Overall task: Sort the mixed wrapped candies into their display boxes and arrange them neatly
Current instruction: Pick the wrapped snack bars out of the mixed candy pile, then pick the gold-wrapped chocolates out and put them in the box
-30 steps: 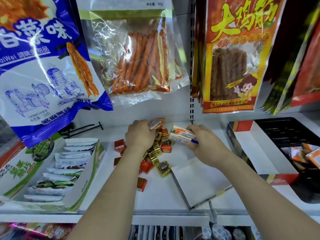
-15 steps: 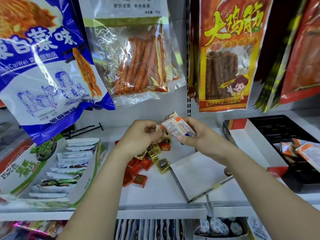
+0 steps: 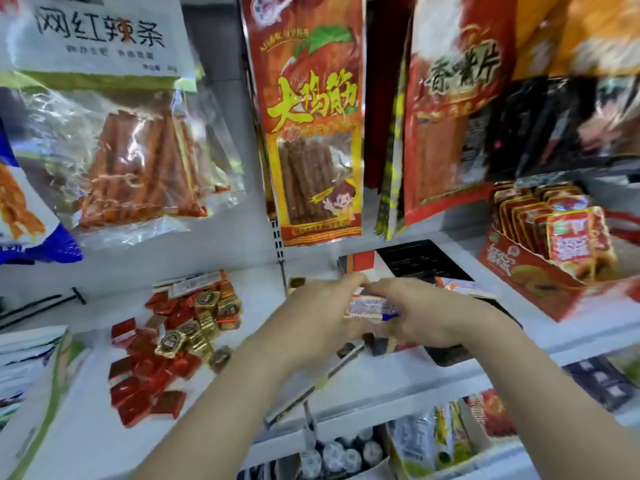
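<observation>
My left hand and my right hand meet over the shelf, both gripping a small stack of white-and-orange wrapped candies. They hover above the black-lined display box, which holds more of the same candies. To the left lies a mixed pile on the shelf: red square candies and gold-foil candies. One white-and-orange candy rests at the pile's far edge.
Snack bags hang above, one red-and-yellow, one clear. A red carton of red packets stands at right. A green-and-white box sits at the left edge. The box's white flap hangs past the shelf front.
The view swung right. Both hands carried the white-and-orange candies from above the mixed pile rightward to over the black-lined box, and the hands closed together around them.
</observation>
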